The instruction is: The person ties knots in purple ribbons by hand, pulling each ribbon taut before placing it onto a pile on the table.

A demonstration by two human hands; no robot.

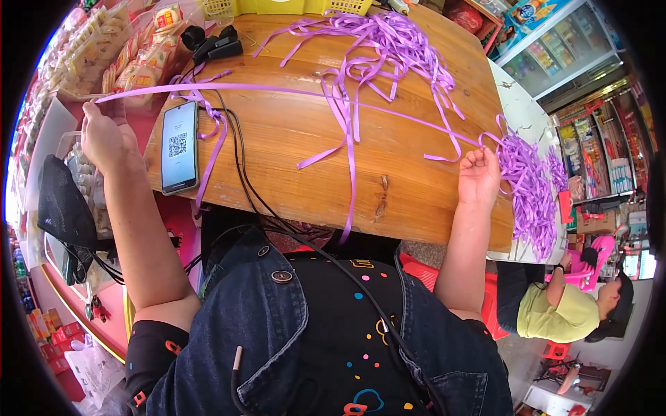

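Purple ribbon, one length: keep your closed left hand and fisted right hand pinching it taut, level across the wooden table.

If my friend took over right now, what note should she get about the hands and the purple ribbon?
Left hand: pinching one end of a long purple ribbon strand, out past the wooden table.
Right hand: closed on the other end, at the table's right edge.
The strand is stretched across the table.
Loose ribbon pile at the far side; bunch of ribbon pieces by the right hand.
Smartphone lies near the left.
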